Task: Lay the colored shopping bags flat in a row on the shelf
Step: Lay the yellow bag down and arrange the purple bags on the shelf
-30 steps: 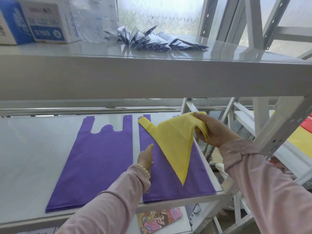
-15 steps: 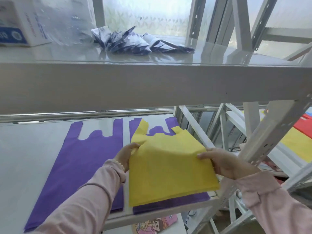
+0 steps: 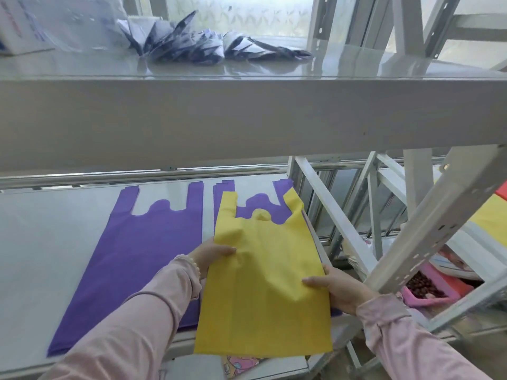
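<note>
- Holding the yellow bag [image 3: 263,292] spread out by its two side edges, so it stays taut and drops flat instead of bunching.
- Left hand [image 3: 211,255] pinches the yellow bag's left edge about halfway up; right hand [image 3: 336,290] grips its right edge a bit lower, thumb on top.
- Yellow bag sits over the right purple bag [image 3: 260,208], handles pointing to the back, bottom edge hanging past the shelf [image 3: 41,242] front. Guessing it's lined up there on purpose.
- Left purple bag [image 3: 131,256] lies flat just left of the yellow one, so the row's started.
- Folded packets [image 3: 208,43] sit on the upper shelf above, out of the way.
</note>
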